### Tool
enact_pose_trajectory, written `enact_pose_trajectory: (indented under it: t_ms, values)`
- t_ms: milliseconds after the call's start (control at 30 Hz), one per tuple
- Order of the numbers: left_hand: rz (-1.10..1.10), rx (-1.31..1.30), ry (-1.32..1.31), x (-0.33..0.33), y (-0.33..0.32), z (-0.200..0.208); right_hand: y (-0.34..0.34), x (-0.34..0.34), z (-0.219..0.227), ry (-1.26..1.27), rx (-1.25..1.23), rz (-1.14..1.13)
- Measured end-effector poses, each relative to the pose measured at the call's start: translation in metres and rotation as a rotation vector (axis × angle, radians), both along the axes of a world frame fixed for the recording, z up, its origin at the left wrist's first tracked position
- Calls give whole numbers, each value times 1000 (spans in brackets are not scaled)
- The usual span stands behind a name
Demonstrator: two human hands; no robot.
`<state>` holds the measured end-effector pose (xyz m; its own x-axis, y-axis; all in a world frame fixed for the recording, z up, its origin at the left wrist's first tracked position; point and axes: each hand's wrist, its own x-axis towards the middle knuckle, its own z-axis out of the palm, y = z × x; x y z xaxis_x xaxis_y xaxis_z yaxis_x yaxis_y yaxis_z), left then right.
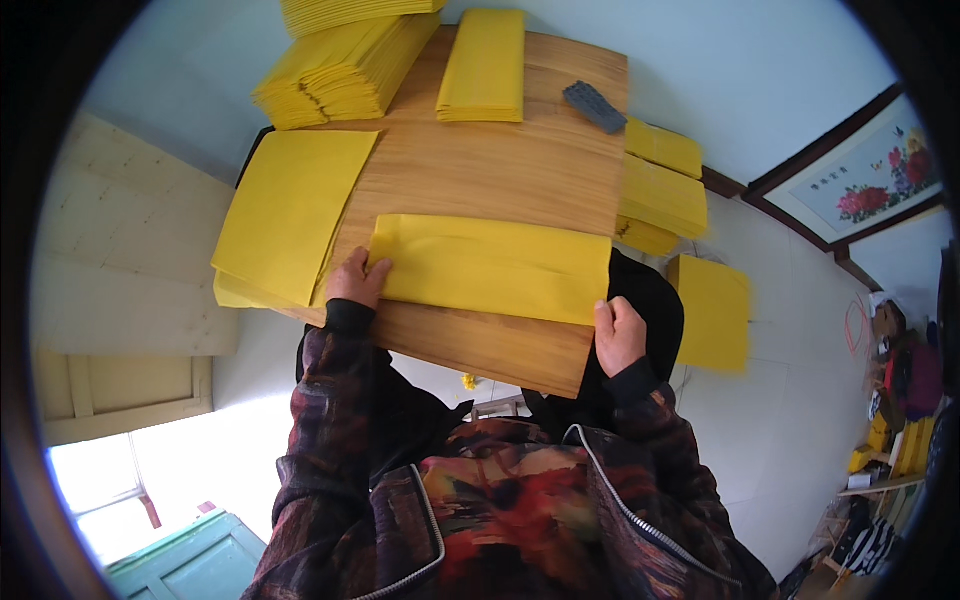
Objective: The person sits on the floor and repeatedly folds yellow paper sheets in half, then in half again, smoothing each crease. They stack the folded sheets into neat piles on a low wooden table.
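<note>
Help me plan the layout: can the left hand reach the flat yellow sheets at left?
Likely yes: the flat yellow sheets lie beside the left hand, with nothing visibly between them.

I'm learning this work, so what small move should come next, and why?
Probably smooth the yellow strip flat on the wooden table: faint ripples show on its top, while the left hand and right hand hold its opposite ends.

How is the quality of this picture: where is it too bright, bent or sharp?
Head view: glare washes out the window and nearby floor, lower left; the wooden table has a far edge bowed by the fisheye; corners are black; the central yellow sheet looks fairly sharp.
</note>
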<state>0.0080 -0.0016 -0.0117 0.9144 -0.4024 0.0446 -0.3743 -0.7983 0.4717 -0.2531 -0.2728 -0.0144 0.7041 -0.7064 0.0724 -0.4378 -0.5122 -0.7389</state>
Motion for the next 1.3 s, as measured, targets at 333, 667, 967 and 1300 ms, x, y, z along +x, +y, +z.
enact_pose_trajectory:
  t_ms: [333, 667, 967, 1300]
  values:
    - [-37, -22, -53, 1, 1, -4, -1, 1, -3, 67, -8, 3]
    - [-28, 41, -62, 2, -1, -7, 1, 13, 41, -167, -481, 41]
    - [3, 66, -77, -1, -4, -5, 55, 83, 22, 71, -506, 670]
    - [38, 54, -27, -2, -4, -2, 36, 81, 5, 161, -457, 498]
